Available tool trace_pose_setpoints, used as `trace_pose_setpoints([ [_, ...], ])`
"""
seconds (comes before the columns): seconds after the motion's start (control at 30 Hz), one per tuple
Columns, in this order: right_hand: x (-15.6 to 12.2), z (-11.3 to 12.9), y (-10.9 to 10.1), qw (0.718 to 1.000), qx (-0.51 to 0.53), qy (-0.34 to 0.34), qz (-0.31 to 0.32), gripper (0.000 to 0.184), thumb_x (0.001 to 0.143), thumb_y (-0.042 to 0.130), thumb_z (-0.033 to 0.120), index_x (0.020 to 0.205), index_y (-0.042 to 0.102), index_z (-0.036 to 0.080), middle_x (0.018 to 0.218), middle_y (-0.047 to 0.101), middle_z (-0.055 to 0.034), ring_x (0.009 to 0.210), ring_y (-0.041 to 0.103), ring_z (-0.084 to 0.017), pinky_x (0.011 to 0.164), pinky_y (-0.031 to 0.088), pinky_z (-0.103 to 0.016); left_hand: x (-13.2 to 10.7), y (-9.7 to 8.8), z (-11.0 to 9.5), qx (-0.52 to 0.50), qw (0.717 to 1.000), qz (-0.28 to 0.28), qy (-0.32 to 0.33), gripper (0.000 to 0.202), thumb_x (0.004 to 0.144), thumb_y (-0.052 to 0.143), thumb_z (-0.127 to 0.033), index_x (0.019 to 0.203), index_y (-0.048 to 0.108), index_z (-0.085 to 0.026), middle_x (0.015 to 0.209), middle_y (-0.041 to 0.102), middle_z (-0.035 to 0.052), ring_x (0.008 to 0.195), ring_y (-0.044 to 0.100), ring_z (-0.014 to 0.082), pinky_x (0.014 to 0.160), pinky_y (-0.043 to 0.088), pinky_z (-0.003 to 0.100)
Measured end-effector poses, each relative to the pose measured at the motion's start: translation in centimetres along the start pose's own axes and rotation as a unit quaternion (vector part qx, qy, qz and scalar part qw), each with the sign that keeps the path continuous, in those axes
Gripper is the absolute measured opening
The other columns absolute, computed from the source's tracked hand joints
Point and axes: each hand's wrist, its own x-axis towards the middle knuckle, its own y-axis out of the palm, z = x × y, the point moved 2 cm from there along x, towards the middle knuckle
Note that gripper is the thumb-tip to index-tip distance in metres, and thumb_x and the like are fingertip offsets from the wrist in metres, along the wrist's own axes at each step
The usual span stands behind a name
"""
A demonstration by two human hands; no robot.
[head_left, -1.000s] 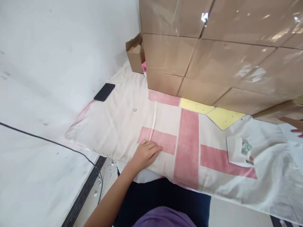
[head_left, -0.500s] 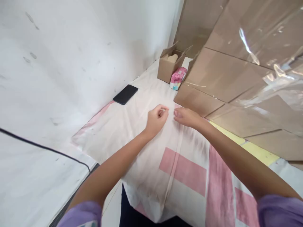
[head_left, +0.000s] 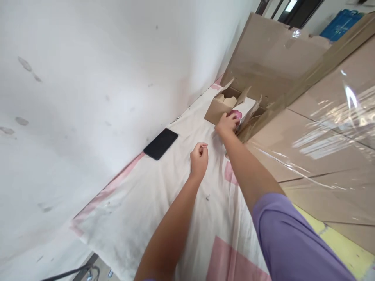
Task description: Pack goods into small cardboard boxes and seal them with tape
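My right hand [head_left: 226,124] reaches far forward and closes on a pink packet [head_left: 236,114] that lies beside a small open cardboard box [head_left: 220,106] at the back of the table. My left hand [head_left: 199,157] hovers over the white cloth [head_left: 152,195] with its fingers curled into a loose pinch; what it holds, if anything, is too small to make out. The cloth has pink rectangles and covers the table.
A black phone [head_left: 161,143] lies on the cloth against the white wall [head_left: 88,78]. Large cardboard boxes wrapped in clear film [head_left: 322,132] rise along the right side. A tall cardboard sheet [head_left: 263,58] stands behind the small box.
My view has swung left and forward. My right hand has moved from the cloth's middle to the pink packet by the small box. My left hand has left the pink strip and curled shut.
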Motion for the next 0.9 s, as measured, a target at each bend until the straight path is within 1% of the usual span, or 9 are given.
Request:
trace_pose_setpoints([
  [0.13, -2.3, -0.7, 3.7, 0.985, 0.106, 0.060, -0.120, 0.053, 0.092, 0.048, 0.015, 0.145, 0.048, 0.015, 0.156, 0.028, -0.0308, 0.136, 0.041, -0.037, 0.100, 0.046, -0.061, 4.8, -0.5, -1.2, 0.093, 0.988, -0.067, 0.100, 0.017, 0.089, 0.060, -0.028, 0.104, 0.061, -0.020, 0.086, 0.060, 0.0016, 0.085, 0.059, 0.0173, 0.083, 0.046, 0.030],
  [0.2, -3.6, -0.8, 5.5, 0.964, 0.171, 0.074, -0.190, 0.057, 0.092, 0.044, 0.016, 0.148, 0.044, 0.017, 0.158, 0.027, -0.0291, 0.138, 0.040, -0.037, 0.107, 0.039, -0.060, 9.2, 0.6, -1.1, 0.142, 0.979, -0.044, 0.136, 0.055, 0.077, 0.077, -0.033, 0.125, 0.053, -0.020, 0.118, 0.061, 0.0107, 0.117, 0.056, 0.0248, 0.104, 0.042, 0.039],
  [0.3, -4.2, -1.0, 7.4, 0.934, 0.232, 0.123, -0.243, 0.067, 0.090, 0.045, 0.024, 0.155, 0.033, 0.015, 0.156, 0.028, -0.0297, 0.142, 0.036, -0.041, 0.108, 0.036, -0.064, 15.6, 4.3, 0.0, 0.176, 0.979, 0.035, 0.098, 0.114, 0.060, 0.093, -0.041, 0.150, 0.027, -0.020, 0.158, 0.032, 0.0228, 0.150, 0.028, 0.0350, 0.121, 0.025, 0.049],
  [0.37, -3.8, -1.2, 8.1, 0.922, 0.253, 0.141, -0.256, 0.072, 0.089, 0.046, 0.028, 0.157, 0.027, 0.011, 0.156, 0.027, -0.0313, 0.146, 0.033, -0.042, 0.110, 0.035, -0.064, 18.3, 7.6, 0.8, 0.183, 0.978, 0.061, 0.082, 0.131, 0.057, 0.094, -0.046, 0.156, 0.013, -0.022, 0.166, 0.014, 0.0243, 0.156, 0.014, 0.0368, 0.124, 0.019, 0.052],
  [0.43, -3.0, -1.4, 8.5, 0.918, 0.265, 0.133, -0.262, 0.074, 0.090, 0.044, 0.030, 0.157, 0.024, 0.005, 0.156, 0.026, -0.0329, 0.149, 0.029, -0.040, 0.113, 0.034, -0.060, 19.7, 10.8, 1.1, 0.194, 0.976, 0.045, 0.087, 0.136, 0.058, 0.093, -0.050, 0.158, 0.006, -0.024, 0.168, 0.006, 0.0230, 0.157, 0.009, 0.0384, 0.124, 0.017, 0.056],
  [0.57, -1.0, -2.4, 9.1, 0.909, 0.311, 0.137, -0.240, 0.072, 0.095, 0.033, 0.032, 0.156, 0.019, -0.004, 0.154, 0.034, -0.0342, 0.150, 0.032, -0.034, 0.115, 0.036, -0.052, 21.0, 14.0, 1.1, 0.205, 0.975, -0.032, 0.078, 0.130, 0.063, 0.089, -0.045, 0.159, 0.005, -0.021, 0.164, 0.021, 0.0243, 0.153, 0.022, 0.0414, 0.122, 0.021, 0.057],
  [0.63, -0.2, -2.9, 9.5, 0.902, 0.345, 0.156, -0.206, 0.069, 0.098, 0.025, 0.032, 0.156, 0.018, -0.005, 0.152, 0.039, -0.0338, 0.146, 0.039, -0.033, 0.112, 0.040, -0.050, 21.4, 13.5, 1.3, 0.206, 0.975, -0.039, 0.077, 0.126, 0.063, 0.088, -0.038, 0.158, 0.008, -0.017, 0.159, 0.029, 0.0257, 0.150, 0.027, 0.0412, 0.122, 0.024, 0.055],
  [0.77, 0.6, -3.1, 9.5, 0.901, 0.365, 0.167, -0.165, 0.068, 0.101, 0.020, 0.035, 0.158, 0.019, -0.001, 0.153, 0.041, -0.0322, 0.144, 0.043, -0.036, 0.110, 0.042, -0.052, 21.4, 10.0, 2.1, 0.215, 0.965, 0.003, 0.152, 0.126, 0.059, 0.089, -0.031, 0.156, 0.010, -0.017, 0.160, 0.026, 0.0241, 0.152, 0.025, 0.0363, 0.124, 0.024, 0.049],
  [0.9, 0.9, -3.2, 9.0, 0.929, 0.319, 0.142, -0.125, 0.067, 0.102, 0.028, 0.043, 0.155, 0.029, 0.003, 0.145, 0.050, -0.0320, 0.138, 0.049, -0.040, 0.105, 0.044, -0.054, 20.2, 6.7, 2.7, 0.210, 0.956, 0.034, 0.202, 0.128, 0.060, 0.090, -0.034, 0.155, 0.005, -0.018, 0.161, 0.023, 0.0238, 0.153, 0.024, 0.0324, 0.125, 0.022, 0.046],
])
